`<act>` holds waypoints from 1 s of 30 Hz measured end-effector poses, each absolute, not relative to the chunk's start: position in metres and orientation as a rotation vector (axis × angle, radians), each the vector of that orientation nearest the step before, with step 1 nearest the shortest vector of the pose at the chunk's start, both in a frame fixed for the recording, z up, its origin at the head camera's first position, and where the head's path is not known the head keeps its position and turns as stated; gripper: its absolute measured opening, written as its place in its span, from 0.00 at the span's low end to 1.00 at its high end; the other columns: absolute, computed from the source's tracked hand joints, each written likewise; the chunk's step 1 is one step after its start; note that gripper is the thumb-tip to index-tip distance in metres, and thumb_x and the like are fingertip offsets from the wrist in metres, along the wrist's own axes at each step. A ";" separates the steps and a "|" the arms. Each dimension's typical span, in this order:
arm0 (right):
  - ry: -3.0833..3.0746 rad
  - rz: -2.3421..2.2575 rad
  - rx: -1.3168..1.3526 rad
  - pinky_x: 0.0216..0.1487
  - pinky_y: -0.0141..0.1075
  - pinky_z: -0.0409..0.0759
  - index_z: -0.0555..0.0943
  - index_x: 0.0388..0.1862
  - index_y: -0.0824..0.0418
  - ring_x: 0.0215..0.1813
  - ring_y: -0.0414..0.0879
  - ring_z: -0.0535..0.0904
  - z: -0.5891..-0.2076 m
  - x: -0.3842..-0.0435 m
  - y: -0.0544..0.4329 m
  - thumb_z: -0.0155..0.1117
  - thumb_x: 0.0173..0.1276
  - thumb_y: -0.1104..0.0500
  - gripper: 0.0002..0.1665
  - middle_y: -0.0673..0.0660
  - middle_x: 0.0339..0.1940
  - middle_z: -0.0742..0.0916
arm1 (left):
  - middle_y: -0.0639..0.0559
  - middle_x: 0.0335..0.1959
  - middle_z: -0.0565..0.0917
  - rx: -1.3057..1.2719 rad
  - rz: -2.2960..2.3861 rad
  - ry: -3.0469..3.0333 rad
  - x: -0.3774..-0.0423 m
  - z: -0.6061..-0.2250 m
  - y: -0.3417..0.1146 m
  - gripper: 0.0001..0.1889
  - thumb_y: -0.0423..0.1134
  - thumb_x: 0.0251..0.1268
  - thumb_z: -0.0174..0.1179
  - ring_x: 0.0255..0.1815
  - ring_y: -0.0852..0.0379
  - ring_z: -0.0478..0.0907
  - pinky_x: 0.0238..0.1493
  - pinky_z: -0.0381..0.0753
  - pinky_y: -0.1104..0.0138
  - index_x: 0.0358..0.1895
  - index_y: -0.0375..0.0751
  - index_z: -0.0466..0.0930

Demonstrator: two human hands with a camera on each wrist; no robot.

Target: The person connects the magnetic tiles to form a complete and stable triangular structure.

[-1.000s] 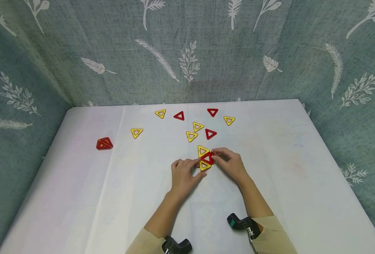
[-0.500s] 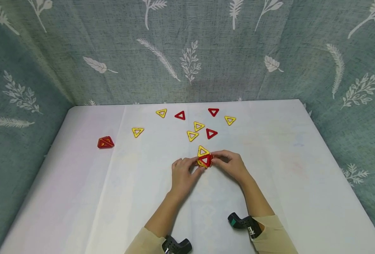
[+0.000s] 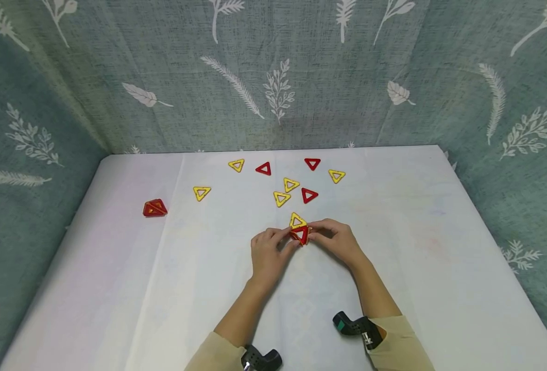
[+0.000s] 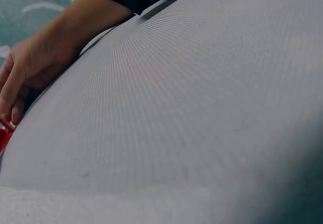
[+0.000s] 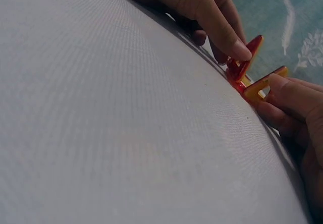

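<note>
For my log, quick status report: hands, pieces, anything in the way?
Left hand, right hand: each pinching a tilted triangle. Red and yellow cluster between them. Nothing visibly blocking; loose triangles lie beyond.

The cluster [image 3: 301, 228] rests on the table [image 3: 417, 232] between the left hand [image 3: 270, 252], touching its left, and the right hand [image 3: 336, 240], touching its right. Behind it lie eight triangles [image 3: 286, 185]: three near, one farther, one rightward, three leftward. The block [image 3: 155, 208] is well to its left, slightly behind.
</note>
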State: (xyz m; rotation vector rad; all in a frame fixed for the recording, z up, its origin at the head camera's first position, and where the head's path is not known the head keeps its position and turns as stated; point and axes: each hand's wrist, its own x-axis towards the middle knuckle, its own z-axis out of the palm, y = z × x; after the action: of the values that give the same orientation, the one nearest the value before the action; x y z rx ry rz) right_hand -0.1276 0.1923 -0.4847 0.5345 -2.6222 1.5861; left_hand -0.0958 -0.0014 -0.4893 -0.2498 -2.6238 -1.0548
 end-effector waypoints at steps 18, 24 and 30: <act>-2.635 1.505 0.549 0.46 0.33 0.80 0.84 0.47 0.62 0.41 0.44 0.81 -0.483 -0.128 0.191 0.72 0.55 0.62 0.18 0.55 0.40 0.87 | 0.51 0.38 0.81 -0.206 -1.009 -2.659 -0.097 -0.489 0.001 0.22 0.51 0.54 0.67 0.45 0.52 0.76 0.56 0.64 0.55 0.50 0.44 0.83; -2.662 1.475 0.523 0.45 0.32 0.80 0.84 0.47 0.62 0.40 0.44 0.81 -0.483 -0.128 0.191 0.72 0.56 0.61 0.18 0.55 0.40 0.87 | 0.51 0.38 0.81 -0.190 -0.996 -2.684 -0.097 -0.487 0.002 0.22 0.51 0.53 0.68 0.45 0.52 0.76 0.56 0.65 0.55 0.50 0.45 0.83; -2.719 1.501 0.460 0.44 0.32 0.79 0.84 0.46 0.61 0.40 0.44 0.81 -0.481 -0.128 0.190 0.71 0.57 0.60 0.17 0.54 0.40 0.87 | 0.52 0.38 0.81 -0.180 -0.973 -2.697 -0.097 -0.487 0.003 0.20 0.47 0.54 0.68 0.45 0.53 0.77 0.56 0.65 0.55 0.50 0.44 0.83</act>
State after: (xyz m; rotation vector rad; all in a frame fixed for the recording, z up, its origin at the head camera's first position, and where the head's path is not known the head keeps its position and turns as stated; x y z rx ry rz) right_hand -0.1284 0.1905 -0.4808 0.4596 -2.7192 1.5009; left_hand -0.0968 0.0025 -0.4868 -0.1795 -2.6970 -0.9733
